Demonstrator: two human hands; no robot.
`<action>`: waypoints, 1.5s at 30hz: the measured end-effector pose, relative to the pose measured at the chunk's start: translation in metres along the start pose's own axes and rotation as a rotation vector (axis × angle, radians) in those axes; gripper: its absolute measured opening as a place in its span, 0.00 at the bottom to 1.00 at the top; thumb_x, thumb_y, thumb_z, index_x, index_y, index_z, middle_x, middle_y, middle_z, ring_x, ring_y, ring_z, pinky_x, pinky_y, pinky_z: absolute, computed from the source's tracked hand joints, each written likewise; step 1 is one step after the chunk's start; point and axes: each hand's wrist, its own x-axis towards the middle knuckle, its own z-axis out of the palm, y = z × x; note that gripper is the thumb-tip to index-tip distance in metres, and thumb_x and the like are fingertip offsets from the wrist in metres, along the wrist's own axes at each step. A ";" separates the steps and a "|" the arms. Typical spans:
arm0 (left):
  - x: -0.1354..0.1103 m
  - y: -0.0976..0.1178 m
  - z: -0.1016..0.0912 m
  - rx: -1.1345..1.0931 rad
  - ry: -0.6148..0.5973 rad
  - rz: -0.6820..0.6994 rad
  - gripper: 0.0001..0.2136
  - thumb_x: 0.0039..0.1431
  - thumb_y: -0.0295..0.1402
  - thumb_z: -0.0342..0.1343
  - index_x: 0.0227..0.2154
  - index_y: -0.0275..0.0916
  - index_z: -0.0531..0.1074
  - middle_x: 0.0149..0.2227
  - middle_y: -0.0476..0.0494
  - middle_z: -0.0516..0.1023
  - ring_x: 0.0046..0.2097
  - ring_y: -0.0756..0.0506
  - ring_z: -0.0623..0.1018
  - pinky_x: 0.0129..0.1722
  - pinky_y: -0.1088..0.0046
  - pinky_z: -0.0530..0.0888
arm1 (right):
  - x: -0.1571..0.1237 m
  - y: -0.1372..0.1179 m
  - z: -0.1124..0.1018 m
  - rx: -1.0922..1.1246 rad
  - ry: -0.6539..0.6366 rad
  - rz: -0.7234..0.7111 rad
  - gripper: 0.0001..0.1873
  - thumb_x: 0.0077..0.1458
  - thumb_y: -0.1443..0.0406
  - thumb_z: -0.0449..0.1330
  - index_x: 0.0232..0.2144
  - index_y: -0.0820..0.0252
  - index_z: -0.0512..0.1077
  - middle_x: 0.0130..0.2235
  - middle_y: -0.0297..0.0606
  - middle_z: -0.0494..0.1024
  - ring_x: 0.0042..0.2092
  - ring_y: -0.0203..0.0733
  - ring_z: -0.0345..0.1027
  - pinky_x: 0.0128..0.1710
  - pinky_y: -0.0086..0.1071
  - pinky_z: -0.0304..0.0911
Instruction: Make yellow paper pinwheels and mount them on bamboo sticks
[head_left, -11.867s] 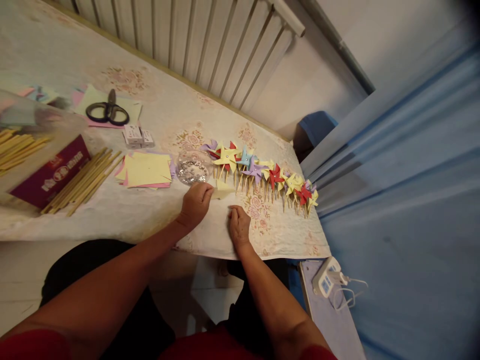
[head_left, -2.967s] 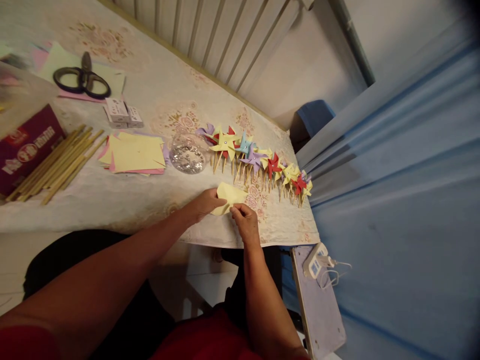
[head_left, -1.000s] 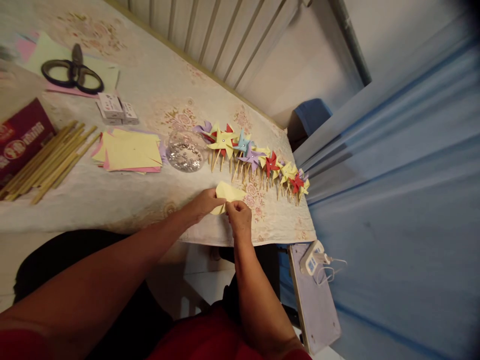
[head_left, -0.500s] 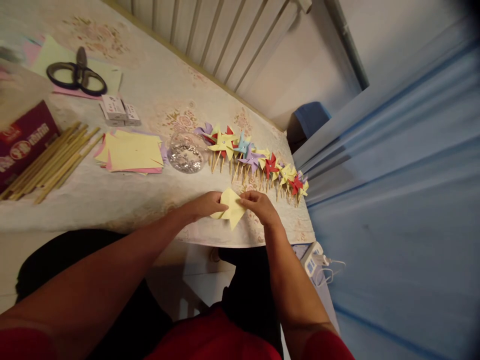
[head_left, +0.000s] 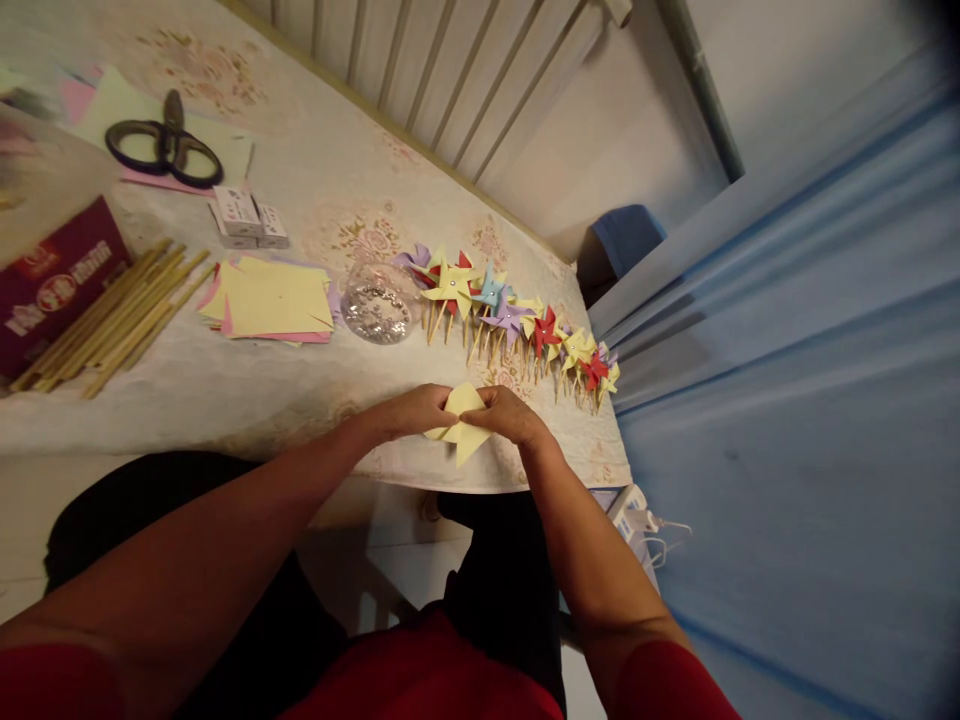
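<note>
Near the table's front edge, a piece of yellow paper (head_left: 470,440) with bent-in corners is held between my two hands. My left hand (head_left: 420,410) pinches it from the left, the thumb near its centre. From the right, my right hand (head_left: 510,412) grips it, with thumb and fingertips pressed at the middle close to the left thumb. The hands cover parts of the paper. Just beyond stands a row of finished paper pinwheels (head_left: 510,318) on sticks, in yellow, red, purple and blue. A clear round container (head_left: 380,305) of small shiny metal pieces sits left of them.
On the left lie a stack of coloured paper sheets (head_left: 277,300), a bundle of thin sticks (head_left: 112,325), a purple box (head_left: 64,285), small white boxes (head_left: 247,217) and black-handled scissors (head_left: 166,145). A blue curtain (head_left: 787,380) hangs at the right, beside a power strip (head_left: 632,515).
My right hand has moved left and inward, bringing its fingers to the middle of the yellow paper and folding a corner in. My left hand still holds the paper. The view has shifted slightly.
</note>
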 end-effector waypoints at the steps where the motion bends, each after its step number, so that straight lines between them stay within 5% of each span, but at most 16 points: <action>1: 0.000 0.000 -0.001 0.014 -0.002 -0.001 0.14 0.39 0.29 0.56 0.32 0.34 0.78 0.30 0.46 0.78 0.30 0.47 0.73 0.31 0.74 0.66 | 0.000 0.000 0.001 0.005 -0.004 0.015 0.10 0.40 0.64 0.67 0.27 0.64 0.81 0.24 0.35 0.79 0.24 0.37 0.69 0.24 0.29 0.63; 18: 0.004 -0.006 -0.004 -0.006 -0.033 -0.011 0.14 0.40 0.28 0.58 0.33 0.34 0.79 0.28 0.48 0.78 0.31 0.47 0.73 0.31 0.74 0.66 | 0.003 0.005 0.003 -0.056 -0.009 0.059 0.07 0.39 0.64 0.64 0.24 0.64 0.77 0.21 0.30 0.74 0.23 0.33 0.63 0.24 0.26 0.56; 24: 0.001 -0.003 -0.007 -0.310 0.040 -0.079 0.16 0.46 0.40 0.66 0.35 0.34 0.77 0.34 0.42 0.79 0.37 0.44 0.77 0.37 0.69 0.72 | 0.005 0.005 0.006 0.154 0.096 0.052 0.12 0.37 0.63 0.65 0.28 0.62 0.78 0.26 0.33 0.79 0.26 0.37 0.70 0.28 0.28 0.65; 28: -0.001 0.001 -0.006 -0.556 0.123 -0.076 0.24 0.45 0.51 0.68 0.35 0.34 0.76 0.34 0.40 0.80 0.36 0.45 0.78 0.39 0.67 0.74 | 0.012 0.011 0.010 0.294 0.282 0.033 0.13 0.36 0.62 0.65 0.29 0.62 0.78 0.27 0.34 0.81 0.27 0.39 0.72 0.30 0.30 0.67; 34: 0.002 -0.004 0.002 -0.569 0.231 -0.006 0.21 0.39 0.36 0.71 0.38 0.33 0.76 0.35 0.43 0.81 0.35 0.46 0.77 0.38 0.71 0.72 | 0.026 0.023 0.030 0.433 0.487 0.014 0.14 0.37 0.61 0.66 0.30 0.61 0.77 0.27 0.34 0.81 0.26 0.39 0.73 0.29 0.31 0.68; 45: 0.008 -0.010 0.003 -0.540 0.378 -0.026 0.12 0.44 0.32 0.63 0.35 0.34 0.76 0.28 0.45 0.79 0.32 0.45 0.77 0.34 0.72 0.71 | 0.032 0.030 0.051 0.592 0.457 -0.033 0.15 0.39 0.61 0.68 0.32 0.61 0.78 0.28 0.35 0.83 0.29 0.42 0.76 0.32 0.33 0.71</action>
